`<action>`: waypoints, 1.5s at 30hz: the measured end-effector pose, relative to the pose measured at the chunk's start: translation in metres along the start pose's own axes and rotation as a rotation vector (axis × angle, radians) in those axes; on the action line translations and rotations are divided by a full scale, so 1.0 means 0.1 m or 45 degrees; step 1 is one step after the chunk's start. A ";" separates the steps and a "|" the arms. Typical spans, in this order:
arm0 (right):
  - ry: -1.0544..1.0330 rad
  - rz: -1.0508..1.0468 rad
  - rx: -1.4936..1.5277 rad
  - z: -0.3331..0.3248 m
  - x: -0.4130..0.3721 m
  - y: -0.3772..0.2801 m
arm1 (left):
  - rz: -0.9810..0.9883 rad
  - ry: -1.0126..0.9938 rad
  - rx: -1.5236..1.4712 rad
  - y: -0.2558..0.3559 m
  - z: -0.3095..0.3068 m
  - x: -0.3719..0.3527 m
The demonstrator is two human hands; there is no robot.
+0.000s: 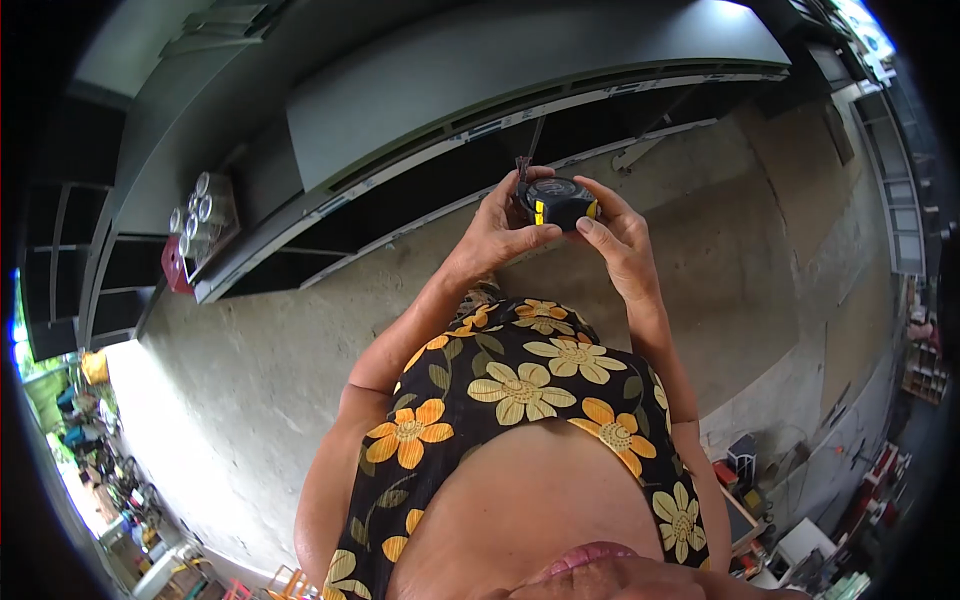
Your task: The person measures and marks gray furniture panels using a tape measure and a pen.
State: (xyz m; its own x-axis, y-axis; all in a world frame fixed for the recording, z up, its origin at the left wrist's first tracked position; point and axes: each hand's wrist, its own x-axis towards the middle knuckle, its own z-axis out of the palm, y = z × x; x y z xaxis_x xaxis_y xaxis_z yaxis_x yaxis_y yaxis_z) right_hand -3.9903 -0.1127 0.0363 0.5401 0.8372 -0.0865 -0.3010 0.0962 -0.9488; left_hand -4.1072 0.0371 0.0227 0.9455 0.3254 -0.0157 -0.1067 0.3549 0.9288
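Observation:
A black tape measure with yellow patches is held up in front of my chest, over the concrete floor. My left hand grips its left side, thumb along the near edge and fingers behind. On the opposite side, my right hand holds it between the thumb in front and the index finger at the top. A narrow dark piece sticks up beside my left fingers, at the tape measure's far left corner.
Just beyond my hands runs a long dark cabinet with open compartments. Several white cylinders stand on its left end. Grey concrete floor lies around me. Clutter sits at lower left and lower right, and a metal frame stands far right.

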 end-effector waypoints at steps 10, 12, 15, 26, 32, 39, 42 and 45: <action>0.503 -0.147 -0.143 -0.14 -0.53 -0.56 | 0.106 -0.155 0.094 0.18 0.70 0.22; 0.555 0.006 -0.056 -0.19 -0.47 -0.56 | 0.149 -0.144 0.197 0.13 0.71 0.34; 0.537 0.079 0.199 -0.33 -0.95 -0.79 | 0.264 -0.183 0.439 0.24 1.17 0.15; 0.396 0.282 0.438 -1.78 -0.74 -1.02 | 0.867 -0.526 1.127 -0.05 1.91 1.15; 0.266 0.143 0.485 -2.14 -0.72 -1.22 | 0.892 -0.392 1.156 -0.15 2.26 1.34; 0.305 -0.075 0.364 -2.14 -0.64 -1.27 | 0.379 -0.277 0.816 0.01 2.39 1.32; 0.295 -0.152 0.247 -2.18 -0.61 -1.33 | -0.077 -0.342 0.270 0.14 2.46 1.37; 0.237 -0.235 -0.004 -2.11 -0.65 -1.39 | -0.109 -0.567 -0.007 0.17 2.23 1.35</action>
State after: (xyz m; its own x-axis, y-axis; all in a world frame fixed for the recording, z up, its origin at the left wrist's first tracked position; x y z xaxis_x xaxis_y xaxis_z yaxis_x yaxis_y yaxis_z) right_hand -3.8179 -0.2943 0.1092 0.7212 0.6918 0.0342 -0.1814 0.2363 -0.9546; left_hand -3.9129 -0.1083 0.1191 0.9911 -0.1136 0.0696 -0.0229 0.3692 0.9291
